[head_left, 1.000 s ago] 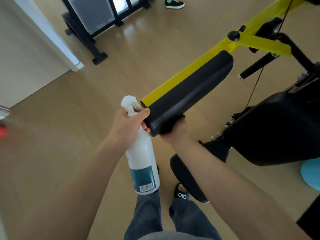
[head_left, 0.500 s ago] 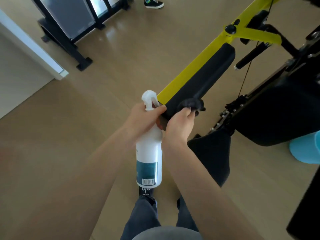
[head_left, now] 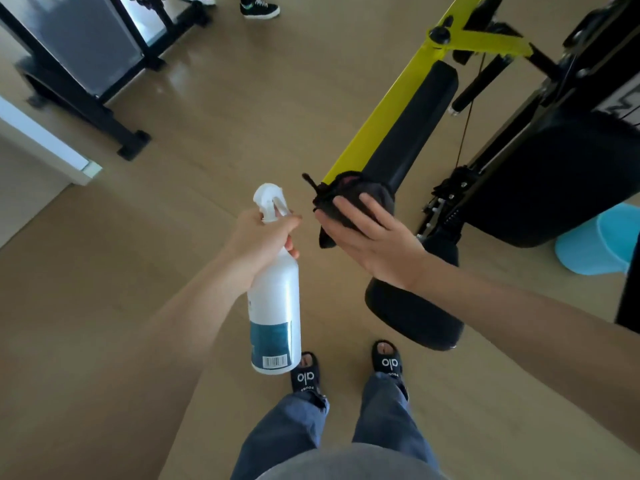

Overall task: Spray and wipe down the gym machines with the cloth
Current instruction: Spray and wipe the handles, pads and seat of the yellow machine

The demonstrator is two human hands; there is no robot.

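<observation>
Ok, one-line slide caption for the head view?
Right hand presses dark cloth against black padded roller; left hand holds white plastic spray bottle.

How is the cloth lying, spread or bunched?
Bunched: the cloth wraps the pad's end, pressed by the flat right hand.

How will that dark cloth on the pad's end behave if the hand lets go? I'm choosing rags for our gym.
The cloth looks floppy: it drapes over the pad end, a corner hanging below the right hand. Probably light, since flat fingers alone pin it. Released, it would likely slide off the smooth pad.
</observation>
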